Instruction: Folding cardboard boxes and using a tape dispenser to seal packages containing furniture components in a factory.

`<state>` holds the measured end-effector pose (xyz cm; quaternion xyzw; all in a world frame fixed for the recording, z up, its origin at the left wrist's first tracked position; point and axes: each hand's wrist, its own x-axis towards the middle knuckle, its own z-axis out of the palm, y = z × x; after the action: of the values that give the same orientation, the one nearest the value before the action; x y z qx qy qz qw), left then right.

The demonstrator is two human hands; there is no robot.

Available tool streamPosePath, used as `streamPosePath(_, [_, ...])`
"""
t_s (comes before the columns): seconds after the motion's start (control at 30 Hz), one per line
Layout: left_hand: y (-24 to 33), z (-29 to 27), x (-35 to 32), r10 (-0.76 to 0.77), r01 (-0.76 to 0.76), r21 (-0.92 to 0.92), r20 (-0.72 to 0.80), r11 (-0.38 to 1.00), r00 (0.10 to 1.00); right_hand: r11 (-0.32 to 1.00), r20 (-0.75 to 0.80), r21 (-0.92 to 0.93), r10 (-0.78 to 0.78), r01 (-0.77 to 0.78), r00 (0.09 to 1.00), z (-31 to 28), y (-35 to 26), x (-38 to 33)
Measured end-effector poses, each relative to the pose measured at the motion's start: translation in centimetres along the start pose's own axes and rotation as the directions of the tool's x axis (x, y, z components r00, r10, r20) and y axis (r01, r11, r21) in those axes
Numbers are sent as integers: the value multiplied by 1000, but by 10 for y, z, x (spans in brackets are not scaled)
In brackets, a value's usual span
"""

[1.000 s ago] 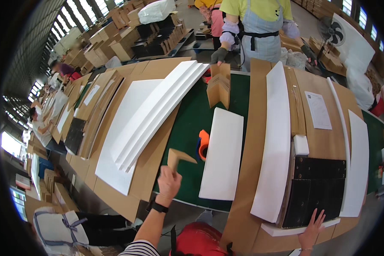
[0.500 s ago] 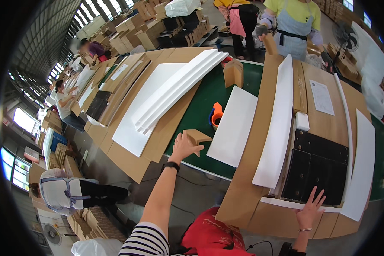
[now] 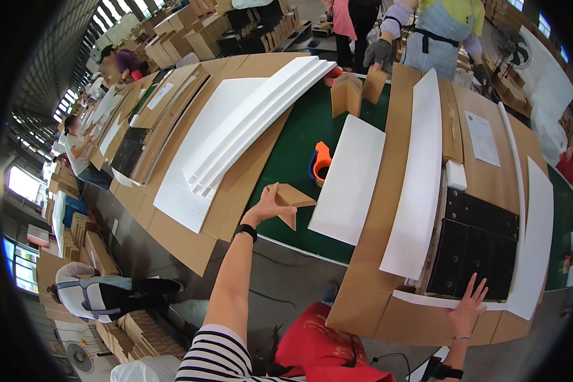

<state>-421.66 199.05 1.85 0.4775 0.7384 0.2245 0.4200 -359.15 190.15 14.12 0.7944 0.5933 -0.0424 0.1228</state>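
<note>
The cardboard corner piece was lifted up off the green tabletop.

A second before, the left hand (image 3: 268, 205) was lower on the corner piece (image 3: 294, 200); now its fingers gripped it near the orange tape holder (image 3: 321, 162). The right hand (image 3: 468, 305) lay open and flat on the edge of the black board (image 3: 477, 242).

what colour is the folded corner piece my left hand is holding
Plain brown cardboard corner piece, held by the left hand; head view shows it.

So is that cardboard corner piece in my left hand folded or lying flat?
Folded. The cardboard corner piece forms an angled wedge, gripped by the left hand above the green table.
</note>
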Motion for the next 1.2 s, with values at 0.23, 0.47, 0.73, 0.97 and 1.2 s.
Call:
streamPosePath(0.23, [15, 5, -13, 141, -152, -51, -166, 987, 976, 998, 18, -51, 39, -38, 999, -2, 2, -1])
streamPosePath(0.47, [74, 31, -121, 299, -374, -730, -238, 572, 924, 1000, 26, -26, 0, 0, 1000, -10, 3, -2])
streamPosePath(0.73, [136, 243, -199, 150, 273, -935, 310, 224, 939, 983, -40, -10, -185, 185, 982, -1, 18, 2])
streamPosePath(0.97, [139, 293, -180, -18, 419, -846, 438, 331, 899, 855, -161, 82, -496, 513, 853, 5, 45, 10])
streamPosePath(1.2, [137, 346, -225, -44, 389, -880, 392, 274, 919, 766, -332, 63, -588, 640, 737, 13, 56, 12])
